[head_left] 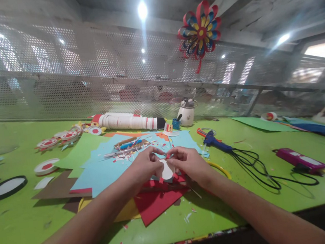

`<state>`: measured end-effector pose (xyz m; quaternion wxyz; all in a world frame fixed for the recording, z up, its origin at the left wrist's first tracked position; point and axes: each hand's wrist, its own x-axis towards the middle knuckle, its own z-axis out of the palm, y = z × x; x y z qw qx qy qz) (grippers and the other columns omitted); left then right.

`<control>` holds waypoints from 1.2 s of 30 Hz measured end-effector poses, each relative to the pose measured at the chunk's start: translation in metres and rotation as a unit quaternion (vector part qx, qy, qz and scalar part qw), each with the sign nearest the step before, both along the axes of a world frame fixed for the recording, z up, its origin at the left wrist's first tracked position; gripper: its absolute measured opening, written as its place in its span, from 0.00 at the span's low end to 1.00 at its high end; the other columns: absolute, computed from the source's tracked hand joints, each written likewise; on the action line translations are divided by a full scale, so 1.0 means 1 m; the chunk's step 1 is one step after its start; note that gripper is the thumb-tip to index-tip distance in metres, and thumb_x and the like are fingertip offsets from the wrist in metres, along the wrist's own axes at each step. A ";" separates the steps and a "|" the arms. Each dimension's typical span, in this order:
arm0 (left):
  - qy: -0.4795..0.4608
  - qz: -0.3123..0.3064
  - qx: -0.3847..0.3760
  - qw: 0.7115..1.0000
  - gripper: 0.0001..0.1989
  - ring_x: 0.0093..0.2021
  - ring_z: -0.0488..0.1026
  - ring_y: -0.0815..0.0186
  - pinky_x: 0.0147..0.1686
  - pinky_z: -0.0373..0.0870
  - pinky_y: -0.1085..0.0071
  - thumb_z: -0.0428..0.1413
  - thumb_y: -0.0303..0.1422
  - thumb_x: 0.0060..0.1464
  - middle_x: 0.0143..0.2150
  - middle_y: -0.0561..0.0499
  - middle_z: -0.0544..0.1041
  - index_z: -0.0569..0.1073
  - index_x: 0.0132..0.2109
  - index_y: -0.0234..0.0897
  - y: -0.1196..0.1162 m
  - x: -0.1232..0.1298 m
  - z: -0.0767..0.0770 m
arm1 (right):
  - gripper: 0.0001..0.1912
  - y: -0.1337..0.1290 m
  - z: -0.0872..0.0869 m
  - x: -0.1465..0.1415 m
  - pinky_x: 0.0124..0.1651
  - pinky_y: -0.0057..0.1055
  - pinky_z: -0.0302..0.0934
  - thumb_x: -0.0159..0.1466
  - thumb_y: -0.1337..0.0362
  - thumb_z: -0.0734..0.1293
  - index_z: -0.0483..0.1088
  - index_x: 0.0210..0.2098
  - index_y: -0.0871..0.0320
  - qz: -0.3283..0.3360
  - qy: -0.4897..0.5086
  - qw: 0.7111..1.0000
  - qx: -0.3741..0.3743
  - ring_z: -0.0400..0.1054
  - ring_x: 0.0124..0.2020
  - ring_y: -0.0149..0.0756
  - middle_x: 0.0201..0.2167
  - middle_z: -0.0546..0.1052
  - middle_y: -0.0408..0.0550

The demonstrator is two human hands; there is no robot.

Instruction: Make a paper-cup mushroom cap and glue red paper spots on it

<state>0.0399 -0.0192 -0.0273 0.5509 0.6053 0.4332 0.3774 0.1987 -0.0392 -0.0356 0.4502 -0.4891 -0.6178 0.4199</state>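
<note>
A small white paper disc (167, 170) with red paper pieces around its edge is between my two hands. My left hand (145, 164) pinches it from the left, thumb and fingers at its upper rim. From the other side my right hand (191, 163) pinches at the top, where a small red piece shows between the fingertips. Beneath them lie a light blue sheet (98, 172) and a red sheet (159, 206). A white paper hat (169, 130) with a red and yellow band stands just beyond my fingers.
To the right are a blue glue gun (216, 141), a yellow ring (221, 170) and a purple power strip (301, 159). Red-and-white paper discs (47, 143) and a black-rimmed disc (8, 187) lie left. Behind stand a white roll (127, 121) and a bottle (187, 113).
</note>
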 end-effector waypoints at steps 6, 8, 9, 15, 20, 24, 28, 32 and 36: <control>-0.032 -0.013 -0.016 0.999 0.17 0.24 0.68 0.69 0.24 0.62 0.73 0.58 0.30 0.40 0.25 0.57 0.70 0.66 0.41 0.35 -0.004 -0.001 0.001 | 0.20 -0.001 0.001 -0.001 0.25 0.27 0.59 0.48 0.58 0.74 0.68 0.36 0.59 -0.036 0.099 0.994 -0.010 0.64 0.20 0.27 0.20 0.71 0.37; -0.057 -0.010 -0.038 0.998 0.18 0.27 0.70 0.68 0.25 0.63 0.73 0.59 0.32 0.40 0.27 0.55 0.70 0.66 0.41 0.36 -0.005 0.000 0.000 | 0.22 -0.001 0.001 -0.001 0.25 0.26 0.59 0.46 0.56 0.75 0.68 0.35 0.59 -0.036 0.127 0.991 -0.028 0.65 0.20 0.27 0.20 0.72 0.37; -0.074 -0.005 -0.050 0.996 0.18 0.27 0.70 0.68 0.26 0.64 0.73 0.60 0.32 0.40 0.26 0.56 0.70 0.66 0.41 0.36 -0.005 0.000 -0.002 | 0.22 -0.001 0.000 -0.002 0.25 0.26 0.60 0.45 0.55 0.75 0.68 0.35 0.59 -0.036 0.141 0.989 -0.037 0.65 0.20 0.27 0.20 0.72 0.38; -0.129 0.027 -0.046 0.990 0.11 0.24 0.68 0.70 0.27 0.65 0.72 0.58 0.29 0.40 0.23 0.57 0.69 0.68 0.35 0.36 0.002 -0.001 -0.010 | 0.23 0.001 -0.002 -0.001 0.28 0.29 0.63 0.44 0.56 0.76 0.67 0.34 0.59 -0.009 0.184 0.981 -0.069 0.68 0.23 0.30 0.22 0.73 0.41; -0.105 0.034 -0.012 0.994 0.07 0.21 0.62 0.73 0.23 0.59 0.75 0.59 0.30 0.40 0.21 0.58 0.68 0.70 0.30 0.33 0.002 -0.002 -0.007 | 0.22 -0.001 -0.002 0.001 0.34 0.31 0.63 0.49 0.57 0.74 0.68 0.40 0.60 0.003 0.114 0.993 -0.016 0.68 0.29 0.31 0.27 0.72 0.42; -0.068 0.012 -0.001 0.998 0.07 0.21 0.63 0.72 0.24 0.58 0.74 0.59 0.30 0.39 0.20 0.57 0.69 0.72 0.29 0.32 0.000 -0.001 -0.004 | 0.16 -0.002 -0.003 0.001 0.35 0.31 0.61 0.55 0.56 0.70 0.70 0.38 0.60 -0.002 0.000 0.998 0.065 0.66 0.32 0.33 0.30 0.72 0.45; -0.069 0.001 -0.008 0.998 0.13 0.21 0.65 0.72 0.23 0.59 0.74 0.60 0.29 0.37 0.20 0.58 0.69 0.71 0.35 0.32 0.000 0.001 -0.007 | 0.14 -0.001 -0.005 -0.001 0.33 0.30 0.60 0.57 0.55 0.68 0.70 0.34 0.60 -0.004 -0.023 0.997 0.079 0.65 0.29 0.33 0.28 0.73 0.46; -0.055 -0.013 0.011 0.998 0.13 0.20 0.65 0.72 0.22 0.59 0.75 0.60 0.29 0.37 0.19 0.58 0.69 0.70 0.34 0.32 0.000 0.000 -0.008 | 0.14 -0.003 -0.004 -0.003 0.29 0.28 0.58 0.56 0.54 0.68 0.70 0.29 0.61 -0.019 -0.027 0.997 0.071 0.62 0.26 0.31 0.24 0.72 0.45; -0.044 -0.016 0.010 0.999 0.13 0.20 0.67 0.70 0.23 0.63 0.73 0.60 0.29 0.36 0.19 0.58 0.70 0.69 0.33 0.33 0.000 0.001 -0.008 | 0.15 -0.005 -0.004 -0.003 0.27 0.27 0.56 0.56 0.53 0.68 0.70 0.26 0.61 -0.033 -0.051 0.995 0.077 0.61 0.24 0.30 0.22 0.71 0.44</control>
